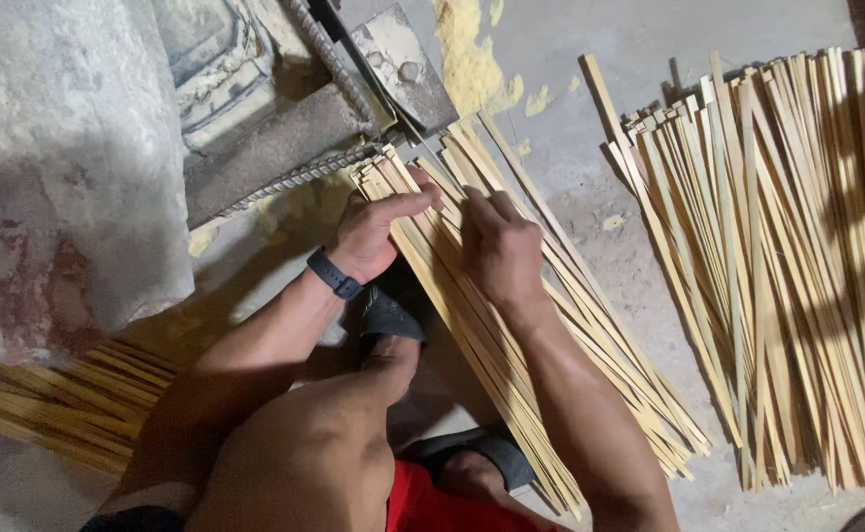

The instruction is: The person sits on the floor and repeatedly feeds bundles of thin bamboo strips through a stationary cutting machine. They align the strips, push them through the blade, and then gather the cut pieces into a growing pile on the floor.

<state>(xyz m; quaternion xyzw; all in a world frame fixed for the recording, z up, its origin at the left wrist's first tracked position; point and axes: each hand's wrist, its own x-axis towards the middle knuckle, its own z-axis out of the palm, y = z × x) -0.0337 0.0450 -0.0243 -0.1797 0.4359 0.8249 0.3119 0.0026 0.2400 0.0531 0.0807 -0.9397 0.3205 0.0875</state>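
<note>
A bundle of long, thin, pale yellow bamboo strips (511, 325) lies slanted on the grey concrete floor (590, 59), its upper ends butted against the rusty grey metal machine (294, 148), which keeps them aligned. The left hand (378, 232) lies flat with fingers spread on those ends, pressing them level. The right hand (499, 246) curls loosely over the strips just beside it, steadying them. A larger heap of similar strips (777, 256) sits well apart to the right.

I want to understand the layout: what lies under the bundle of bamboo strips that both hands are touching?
Under the bundle of bamboo strips lies the grey concrete floor. A dark sandal shows beside its left edge. The left hand and right hand cover its upper part, so nothing beneath there can be seen.
</note>
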